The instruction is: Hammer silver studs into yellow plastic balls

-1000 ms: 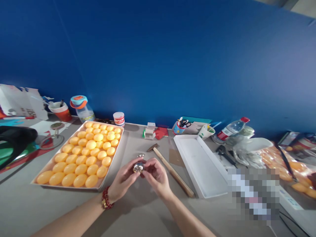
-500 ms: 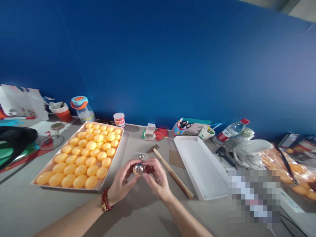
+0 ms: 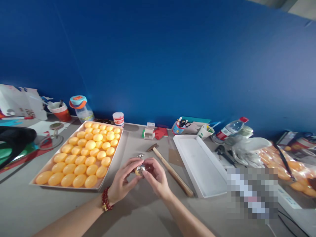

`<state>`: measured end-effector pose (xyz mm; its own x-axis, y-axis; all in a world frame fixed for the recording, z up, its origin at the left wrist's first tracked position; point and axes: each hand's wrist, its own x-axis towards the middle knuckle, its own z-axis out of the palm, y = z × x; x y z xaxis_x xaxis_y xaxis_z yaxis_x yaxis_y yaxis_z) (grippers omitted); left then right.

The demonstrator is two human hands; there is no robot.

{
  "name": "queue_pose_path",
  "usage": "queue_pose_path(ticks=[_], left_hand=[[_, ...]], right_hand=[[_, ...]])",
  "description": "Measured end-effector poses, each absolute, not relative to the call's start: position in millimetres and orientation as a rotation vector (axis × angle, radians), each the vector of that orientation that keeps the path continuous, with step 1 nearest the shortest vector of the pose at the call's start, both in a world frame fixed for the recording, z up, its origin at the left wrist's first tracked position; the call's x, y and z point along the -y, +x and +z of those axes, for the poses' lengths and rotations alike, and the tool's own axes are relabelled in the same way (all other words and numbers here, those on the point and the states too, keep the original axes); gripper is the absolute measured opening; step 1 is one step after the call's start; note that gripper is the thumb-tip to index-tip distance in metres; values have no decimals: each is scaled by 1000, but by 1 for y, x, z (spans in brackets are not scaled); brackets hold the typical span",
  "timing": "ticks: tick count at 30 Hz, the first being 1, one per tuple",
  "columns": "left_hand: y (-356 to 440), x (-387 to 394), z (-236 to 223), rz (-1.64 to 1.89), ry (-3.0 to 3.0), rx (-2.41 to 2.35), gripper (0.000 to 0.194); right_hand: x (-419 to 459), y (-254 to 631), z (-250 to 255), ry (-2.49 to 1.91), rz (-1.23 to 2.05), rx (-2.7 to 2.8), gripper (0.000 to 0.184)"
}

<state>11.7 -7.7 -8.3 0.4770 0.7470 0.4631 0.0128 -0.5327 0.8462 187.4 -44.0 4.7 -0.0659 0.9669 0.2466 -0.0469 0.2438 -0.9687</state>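
My left hand [image 3: 126, 179] and my right hand [image 3: 157, 180] meet above the table, with a small shiny silver ball [image 3: 140, 169] between their fingertips. Both hands are closed on it. A yellowish patch shows at the ball's lower left; whether it is a reflection cannot be told. Just beyond my fingers lies a small cluster of shiny metal pieces [image 3: 140, 155] on the table. To the right of my right hand rests a hammer [image 3: 172, 171] with a wooden handle, its head pointing away from me.
A shallow box of orange balls [image 3: 80, 159] stands at the left. Right of the hammer is a long white tray [image 3: 201, 168]. Farther back are a small white tub [image 3: 118, 119], a pen cup [image 3: 178, 127] and a plastic bottle [image 3: 229, 130]. Bagged orange balls [image 3: 278, 161] lie far right.
The silver ball has turned slightly between my fingers, and my right thumb now lies across its right side. Elsewhere the view has shifted only slightly.
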Motion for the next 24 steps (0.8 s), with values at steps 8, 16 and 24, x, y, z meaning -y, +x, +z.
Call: queue_pose_path(ticks=[8, 16, 24], left_hand=[[12, 7, -10, 1115, 1893, -612, 43], [15, 6, -6, 1080, 1669, -499, 35], [16, 9, 3, 1025, 1533, -492, 32]], right_hand=[[44, 186, 7, -888, 1269, 1204, 25], [43, 184, 8, -822, 1303, 1168, 23], [41, 184, 2, -811, 1304, 1136, 23]])
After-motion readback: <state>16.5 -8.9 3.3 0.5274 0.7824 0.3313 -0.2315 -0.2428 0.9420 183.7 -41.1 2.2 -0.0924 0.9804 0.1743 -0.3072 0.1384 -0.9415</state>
